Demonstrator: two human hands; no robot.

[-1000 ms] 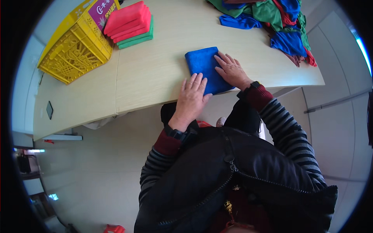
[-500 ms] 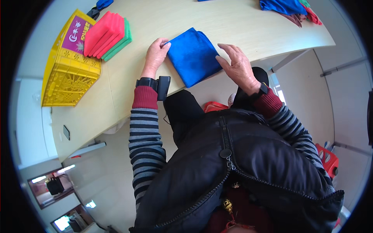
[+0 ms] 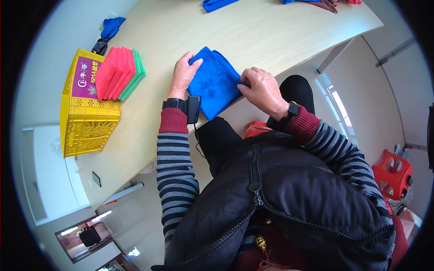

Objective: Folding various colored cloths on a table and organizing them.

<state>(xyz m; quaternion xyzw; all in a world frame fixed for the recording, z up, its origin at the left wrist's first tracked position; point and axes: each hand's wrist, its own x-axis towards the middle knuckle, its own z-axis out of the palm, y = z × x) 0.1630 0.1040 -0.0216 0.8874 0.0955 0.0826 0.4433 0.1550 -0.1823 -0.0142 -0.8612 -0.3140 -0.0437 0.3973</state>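
Where the pale wooden tabletop (image 3: 271, 36) curves toward its left end, a yellow plastic crate (image 3: 88, 117) stands at the edge, and a neat stack of folded red and green cloths (image 3: 120, 74) lies against its upper right side. A small blue cloth (image 3: 111, 28) sits beyond the crate, near the far left edge. Further right, the left hand (image 3: 183, 74) rests on the left edge of a folded blue cloth (image 3: 214, 83), its fingers curled over that edge and the thumb pressing on top; a black device is strapped to the wrist just below. The folded blue cloth lies on the near edge of the tabletop, directly in front of the person, with its lower corner hanging slightly past the rim. The right hand (image 3: 262, 90) pinches the cloth's right edge between thumb and fingers. At the far edge, more loose blue cloth (image 3: 219, 4) shows. A red stool (image 3: 392, 174) stands on the floor at the right.
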